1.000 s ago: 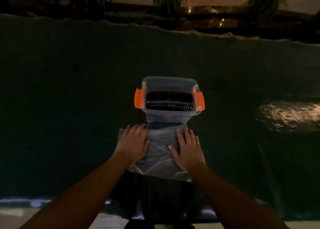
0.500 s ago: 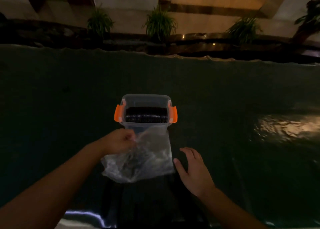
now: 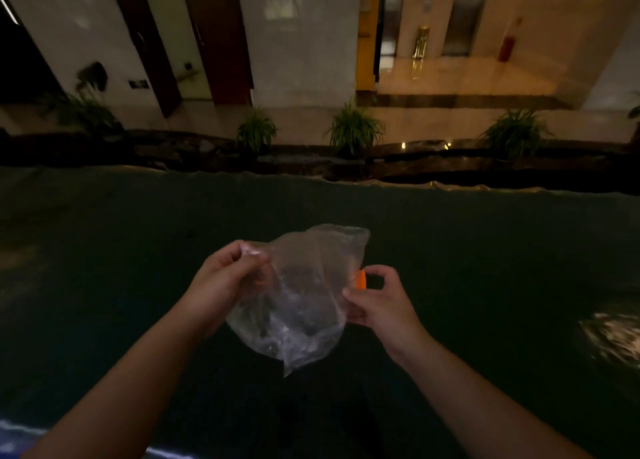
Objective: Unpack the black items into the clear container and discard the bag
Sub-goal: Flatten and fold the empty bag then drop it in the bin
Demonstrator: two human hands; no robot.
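Bag (image 3: pixel 298 306): now lifted off worktop (image 3: pixel 104 268), pinched in my left hand (image 3: pixel 225 282) and right hand (image 3: pixel 377 302); looks empty, ready to discard.

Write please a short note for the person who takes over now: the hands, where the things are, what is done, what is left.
Left hand: pinches the upper corner of the clear bag.
Right hand: grips the bag's right edge.
Bag: held up off the dark table; it looks empty.
Container: hidden behind the bag; only its orange latch shows.
Done: unpacking, apparently; I cannot see inside the container.
Left: discard the bag.
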